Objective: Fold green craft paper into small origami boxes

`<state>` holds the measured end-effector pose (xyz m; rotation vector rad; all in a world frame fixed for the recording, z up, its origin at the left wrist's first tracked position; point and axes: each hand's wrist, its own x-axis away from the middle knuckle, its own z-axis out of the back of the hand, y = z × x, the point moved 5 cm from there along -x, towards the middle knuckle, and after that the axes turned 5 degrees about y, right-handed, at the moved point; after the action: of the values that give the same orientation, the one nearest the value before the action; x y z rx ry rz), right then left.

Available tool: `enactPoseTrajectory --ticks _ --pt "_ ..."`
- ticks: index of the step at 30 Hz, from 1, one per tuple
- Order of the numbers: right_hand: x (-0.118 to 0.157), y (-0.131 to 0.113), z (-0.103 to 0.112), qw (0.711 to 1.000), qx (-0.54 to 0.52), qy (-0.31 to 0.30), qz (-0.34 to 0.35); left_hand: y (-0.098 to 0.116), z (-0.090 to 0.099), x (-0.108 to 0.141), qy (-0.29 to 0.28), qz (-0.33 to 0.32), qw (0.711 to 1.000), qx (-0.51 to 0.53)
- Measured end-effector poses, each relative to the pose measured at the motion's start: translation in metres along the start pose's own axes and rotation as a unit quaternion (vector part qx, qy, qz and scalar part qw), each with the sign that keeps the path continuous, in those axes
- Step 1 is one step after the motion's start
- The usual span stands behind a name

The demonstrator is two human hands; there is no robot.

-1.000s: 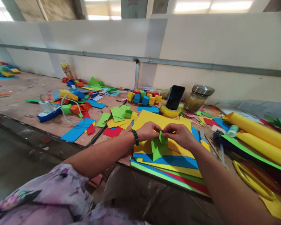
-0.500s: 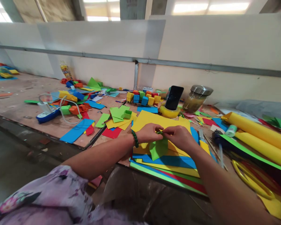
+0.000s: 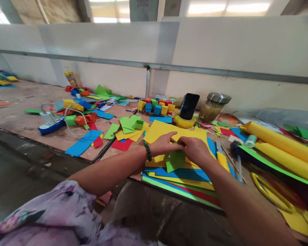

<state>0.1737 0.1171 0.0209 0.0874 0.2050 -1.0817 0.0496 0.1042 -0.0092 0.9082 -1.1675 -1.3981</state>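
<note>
Bright windows (image 3: 207, 8) (nearly white) show above a pale partition (image 3: 105, 41) behind the worktable (image 3: 15, 119).

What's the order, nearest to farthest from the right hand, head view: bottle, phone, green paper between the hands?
1. Green paper: at the right hand itself, just to its left.
2. Phone: beyond the hand, propped on a yellow stand.
3. Bottle: far left, near the wall panel.

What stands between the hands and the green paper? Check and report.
Nothing visible. The left hand and the right hand both meet at the upper edge of the green paper, above the stack of coloured sheets; their exact contact is hidden.
</note>
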Motion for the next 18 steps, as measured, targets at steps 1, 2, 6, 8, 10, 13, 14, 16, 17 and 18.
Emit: enactPoseTrajectory --ticks 1,2,6,8,10,13,14,16,17,18 --pt "0.000 0.001 0.001 1.000 -0.015 0.003 -0.006 -0.002 0.000 0.001 -0.016 0.051 0.996 0.068" --pt "0.000 0.002 0.002 0.999 -0.038 0.007 -0.010 -0.004 0.000 0.001 -0.032 0.102 0.985 0.136" --pt "-0.001 0.005 0.007 0.989 -0.141 0.042 -0.019 -0.009 -0.008 0.001 -0.095 0.203 0.928 0.299" --pt "-0.001 0.006 0.008 0.984 -0.167 0.053 -0.014 -0.012 -0.014 -0.001 -0.111 0.199 0.922 0.313" --pt "-0.002 0.007 0.008 0.980 -0.192 0.047 -0.002 -0.014 -0.017 -0.003 -0.097 0.180 0.927 0.314" --pt "-0.003 0.006 0.004 0.976 -0.215 0.025 0.019 -0.017 -0.021 -0.004 -0.078 0.160 0.933 0.312" --pt "-0.003 0.006 0.003 0.977 -0.211 0.023 0.021 -0.018 -0.021 -0.004 -0.083 0.158 0.932 0.316" --pt "-0.003 0.006 0.002 0.984 -0.174 0.032 0.007 -0.017 -0.023 -0.004 -0.106 0.159 0.925 0.328" --pt "-0.003 0.007 0.002 0.989 -0.144 0.042 -0.006 -0.016 -0.023 -0.005 -0.119 0.158 0.920 0.338" --pt "-0.004 0.007 0.002 0.992 -0.114 0.052 -0.020 -0.015 -0.023 -0.005 -0.131 0.156 0.916 0.346"
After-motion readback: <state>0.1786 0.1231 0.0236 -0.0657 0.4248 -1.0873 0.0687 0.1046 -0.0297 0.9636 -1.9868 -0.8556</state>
